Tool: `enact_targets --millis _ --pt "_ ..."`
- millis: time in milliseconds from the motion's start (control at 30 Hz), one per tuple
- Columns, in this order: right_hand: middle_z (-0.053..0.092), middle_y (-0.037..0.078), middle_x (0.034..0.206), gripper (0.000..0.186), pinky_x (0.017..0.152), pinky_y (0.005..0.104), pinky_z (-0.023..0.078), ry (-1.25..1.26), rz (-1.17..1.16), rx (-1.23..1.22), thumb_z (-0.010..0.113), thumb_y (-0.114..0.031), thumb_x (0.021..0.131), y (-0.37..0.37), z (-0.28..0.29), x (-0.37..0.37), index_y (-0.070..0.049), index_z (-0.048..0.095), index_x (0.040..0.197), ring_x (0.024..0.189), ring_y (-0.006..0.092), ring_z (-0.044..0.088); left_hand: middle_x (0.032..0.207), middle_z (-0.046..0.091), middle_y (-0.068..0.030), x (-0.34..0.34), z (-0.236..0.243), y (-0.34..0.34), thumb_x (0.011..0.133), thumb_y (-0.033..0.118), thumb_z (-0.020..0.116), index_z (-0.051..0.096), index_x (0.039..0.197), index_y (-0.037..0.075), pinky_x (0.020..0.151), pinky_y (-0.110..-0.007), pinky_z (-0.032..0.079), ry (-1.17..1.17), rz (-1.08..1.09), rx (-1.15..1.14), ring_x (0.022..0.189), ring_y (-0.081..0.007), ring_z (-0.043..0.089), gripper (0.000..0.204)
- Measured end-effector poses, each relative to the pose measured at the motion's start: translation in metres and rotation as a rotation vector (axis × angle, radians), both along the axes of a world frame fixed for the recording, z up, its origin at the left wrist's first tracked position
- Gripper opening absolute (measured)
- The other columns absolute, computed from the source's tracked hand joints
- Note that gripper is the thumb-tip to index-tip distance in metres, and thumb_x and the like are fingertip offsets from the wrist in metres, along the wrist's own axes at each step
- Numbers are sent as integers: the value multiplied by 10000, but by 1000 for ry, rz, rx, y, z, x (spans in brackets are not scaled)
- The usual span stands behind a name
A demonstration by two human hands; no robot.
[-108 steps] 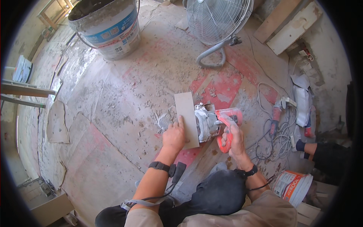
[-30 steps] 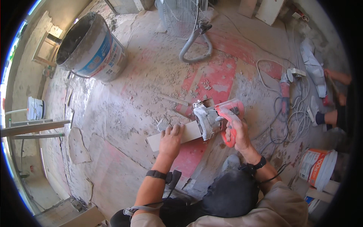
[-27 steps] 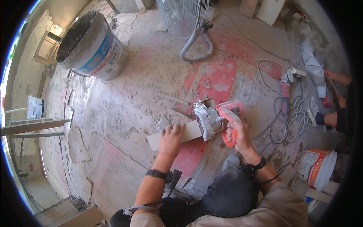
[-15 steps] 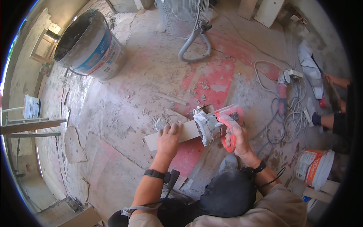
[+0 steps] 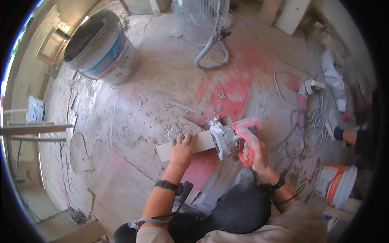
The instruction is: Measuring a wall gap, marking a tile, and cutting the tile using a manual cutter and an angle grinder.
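My left hand (image 5: 181,149) rests across a flat, pale tile strip (image 5: 204,141), its fingers bent over the far edge and holding it down. The strip's left end (image 5: 163,152) sticks out past the hand. Closed around the red handle of a dusty circular saw (image 5: 248,128) is my right hand (image 5: 259,157). The saw's grey, dust-caked front (image 5: 222,139) sits over the right end of the strip, and its blade is hidden from view. Beneath them lies a floor (image 5: 202,170) marked with red patches and rubble.
A large dirty bucket (image 5: 101,48) stands far left, with a fan (image 5: 198,22) at the back. An angle grinder (image 5: 302,105) lies among coiled cables (image 5: 314,129) on the right. Nearer is an orange-and-white bucket (image 5: 337,184). Another person's leg (image 5: 350,137) shows at the right rim.
The whole view has shifted slightly. The saw's handle end sits slightly lower, while both hands keep their holds. At the right rim, the other person's hands have become blurred and darker.
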State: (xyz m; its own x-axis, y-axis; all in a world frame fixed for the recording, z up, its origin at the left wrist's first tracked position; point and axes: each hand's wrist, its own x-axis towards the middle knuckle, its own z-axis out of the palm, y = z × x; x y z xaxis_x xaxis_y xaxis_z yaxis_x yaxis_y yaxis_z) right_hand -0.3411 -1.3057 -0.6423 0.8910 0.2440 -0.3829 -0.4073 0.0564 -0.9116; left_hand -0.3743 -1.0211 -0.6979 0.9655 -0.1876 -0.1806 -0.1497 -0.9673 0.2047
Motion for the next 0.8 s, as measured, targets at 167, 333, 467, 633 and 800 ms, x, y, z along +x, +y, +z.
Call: enact_targets --millis 167,333,467,633,800 --pt "480 15 894 688 467 225 411 37 -42 32 497 -523 908 -9 -4 -20 -20 511 1379 550 72 498 1289 500 -77 -2 -6 1 790 54 576 453 1387 104 955 -480 432 -18 23 4 1156 -288 500 611" --pt "487 20 920 660 460 229 414 75 -69 70 518 -483 901 -5 -5 -16 -21 518 1373 567 75 503 1273 498 -72 -4 -8 2 797 69 582 453 1380 111 947 -494 433 -54 26 3 1151 -285 502 599" --pt "490 22 923 652 458 230 414 45 -57 45 513 -478 902 4 -1 -7 -24 524 1369 553 75 495 1268 493 -65 -4 -6 -1 812 83 582 456 1382 122 953 -501 429 -53 29 18 1153 -278 503 585" --pt "483 17 911 601 461 225 413 -17 -34 16 474 -445 942 7 5 -5 -24 526 1368 553 68 491 1257 494 -59 -5 -6 0 823 99 576 460 1386 137 960 -494 425 -41 37 3 1150 -267 504 576" --pt "482 12 895 599 464 219 406 -40 -16 11 459 -454 960 7 2 -8 -24 518 1373 563 64 496 1248 499 -55 -5 -7 1 827 102 571 466 1383 141 929 -482 429 -70 30 31 1149 -260 501 567"
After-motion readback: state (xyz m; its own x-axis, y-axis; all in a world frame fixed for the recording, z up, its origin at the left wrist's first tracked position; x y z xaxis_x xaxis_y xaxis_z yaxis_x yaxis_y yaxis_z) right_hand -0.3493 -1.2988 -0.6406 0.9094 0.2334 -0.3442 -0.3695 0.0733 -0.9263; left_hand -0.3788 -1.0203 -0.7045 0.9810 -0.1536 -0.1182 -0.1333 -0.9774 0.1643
